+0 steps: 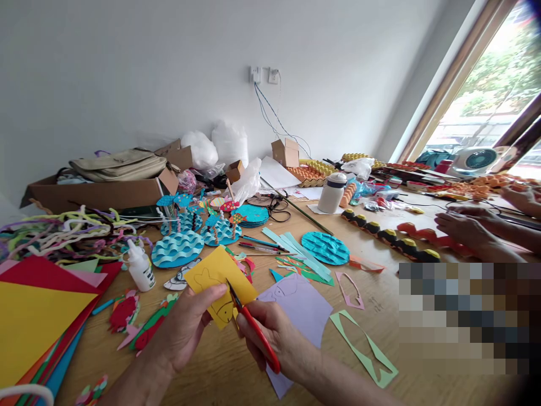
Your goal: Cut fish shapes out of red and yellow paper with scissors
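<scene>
My left hand (pixel 186 321) pinches the left side of a yellow paper (pixel 211 268) with fish outlines drawn on it. Red-handled scissors (pixel 260 336) are gripped in my right hand (pixel 276 332), their dark blades at the paper's middle beside a drawn fish. Under my right hand lies a purple sheet (pixel 304 304) with another fish drawing. A light green cut-out frame (pixel 366 349) and a pink one (pixel 349 290) rest to the right. Red and green paper fish (pixel 154 324) lie left of my left hand.
A white glue bottle (pixel 141 269) stands at left, near colored sheets (pixel 38 310). Behind are blue wavy discs (pixel 177 248), pipe cleaners (pixel 71 231), pens (pixel 262 247) and a white bottle (pixel 332 193). Another person's hands (pixel 469 225) are at the right.
</scene>
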`<state>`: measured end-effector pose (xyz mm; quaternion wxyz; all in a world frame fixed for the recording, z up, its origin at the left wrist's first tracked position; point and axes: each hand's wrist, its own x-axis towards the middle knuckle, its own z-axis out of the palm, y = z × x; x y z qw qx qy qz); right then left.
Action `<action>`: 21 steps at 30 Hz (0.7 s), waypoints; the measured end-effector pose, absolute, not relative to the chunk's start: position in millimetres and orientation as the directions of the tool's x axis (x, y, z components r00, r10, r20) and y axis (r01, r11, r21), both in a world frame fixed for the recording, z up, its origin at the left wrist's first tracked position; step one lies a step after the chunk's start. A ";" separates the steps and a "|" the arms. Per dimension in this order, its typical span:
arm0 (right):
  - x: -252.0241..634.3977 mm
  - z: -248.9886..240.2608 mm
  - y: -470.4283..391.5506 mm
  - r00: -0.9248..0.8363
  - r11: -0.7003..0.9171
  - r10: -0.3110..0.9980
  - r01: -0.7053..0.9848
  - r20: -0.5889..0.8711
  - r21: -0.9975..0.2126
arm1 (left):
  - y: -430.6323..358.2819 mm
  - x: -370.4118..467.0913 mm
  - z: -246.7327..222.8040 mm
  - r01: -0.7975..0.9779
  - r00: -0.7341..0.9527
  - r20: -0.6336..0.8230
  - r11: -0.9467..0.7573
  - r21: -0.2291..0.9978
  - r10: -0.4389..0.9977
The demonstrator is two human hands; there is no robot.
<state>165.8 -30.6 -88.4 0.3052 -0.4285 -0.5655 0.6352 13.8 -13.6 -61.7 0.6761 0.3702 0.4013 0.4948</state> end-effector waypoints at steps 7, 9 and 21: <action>167.5 -79.6 -31.0 -0.493 -0.167 0.847 0.104 -0.196 -0.981 | -13.2 13.7 -59.6 -0.346 0.203 -0.171 0.234 0.908 0.964; 167.4 -78.6 -30.9 -0.501 -0.174 0.843 0.094 -0.198 -0.980 | -13.9 13.3 -60.2 -0.340 0.202 -0.166 0.228 0.912 0.965; 167.2 -86.3 -30.8 -0.504 -0.177 0.844 0.064 -0.185 -0.982 | -14.4 9.0 -58.0 -0.330 0.224 -0.203 0.270 0.905 0.953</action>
